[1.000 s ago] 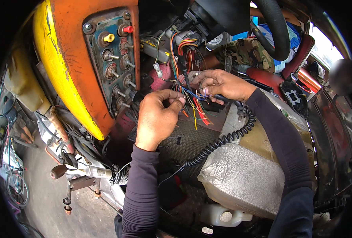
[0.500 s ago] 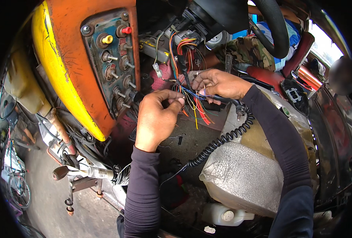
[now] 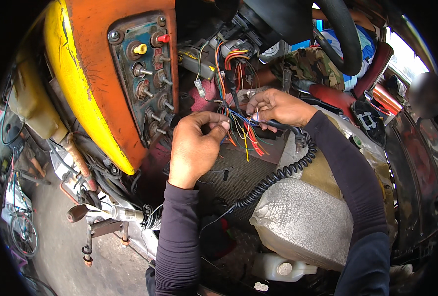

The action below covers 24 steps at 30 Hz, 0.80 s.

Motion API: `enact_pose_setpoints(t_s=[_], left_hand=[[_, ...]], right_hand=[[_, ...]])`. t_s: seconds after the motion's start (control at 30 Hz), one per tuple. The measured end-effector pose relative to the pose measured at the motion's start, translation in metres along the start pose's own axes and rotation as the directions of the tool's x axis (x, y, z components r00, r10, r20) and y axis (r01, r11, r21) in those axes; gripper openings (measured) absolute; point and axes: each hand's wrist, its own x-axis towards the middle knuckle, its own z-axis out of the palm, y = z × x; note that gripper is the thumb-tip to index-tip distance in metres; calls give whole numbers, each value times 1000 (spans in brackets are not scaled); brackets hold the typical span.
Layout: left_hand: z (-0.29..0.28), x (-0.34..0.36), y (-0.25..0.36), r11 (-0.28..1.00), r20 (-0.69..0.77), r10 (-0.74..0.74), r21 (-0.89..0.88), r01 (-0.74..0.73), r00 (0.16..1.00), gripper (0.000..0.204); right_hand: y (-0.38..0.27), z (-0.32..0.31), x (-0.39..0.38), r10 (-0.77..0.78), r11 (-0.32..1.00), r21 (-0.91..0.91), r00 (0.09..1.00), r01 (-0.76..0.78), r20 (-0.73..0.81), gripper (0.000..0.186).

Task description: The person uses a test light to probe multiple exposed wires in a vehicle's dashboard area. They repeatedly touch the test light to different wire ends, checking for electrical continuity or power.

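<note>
A loose bundle of coloured wires [image 3: 242, 123] hangs below the steering column, its orange, red, yellow and green ends spread downward. My left hand [image 3: 198, 145] is closed in a pinch at the bundle's left side, thumb against forefinger, apparently on a thin wire mostly hidden by the fingertips. On the other side my right hand [image 3: 285, 108] is closed with curled fingers around blue and pale wires. A black sheathed cable [image 3: 278, 124] passes just under that hand. A white plug connector [image 3: 200, 89] dangles above the left hand.
An orange and yellow panel with toggle switches [image 3: 147, 79] stands at the left. A coiled black cord [image 3: 283, 172] crosses in front of a cracked silver-grey cover [image 3: 303, 212]. The steering wheel [image 3: 349, 49] arches overhead at the right; a person in camouflage trousers [image 3: 310, 66] is behind it.
The whole view has shifted slightly, so the panel and wires sit a little farther right. Both hands keep their closed grips at the wires, with the right moved slightly rightward.
</note>
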Motion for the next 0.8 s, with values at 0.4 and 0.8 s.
enact_pose_setpoints(t_s=[0.4, 0.8], left_hand=[[0, 0, 0, 1000, 2, 1, 21, -1, 1000, 17], [0, -1, 1, 1000, 7, -21, -17, 21, 1000, 16]], right_hand=[[6, 2, 2, -4, 999, 34, 1000, 4, 0, 30], [-1, 4, -2, 0, 998, 64, 1000, 1, -14, 31]])
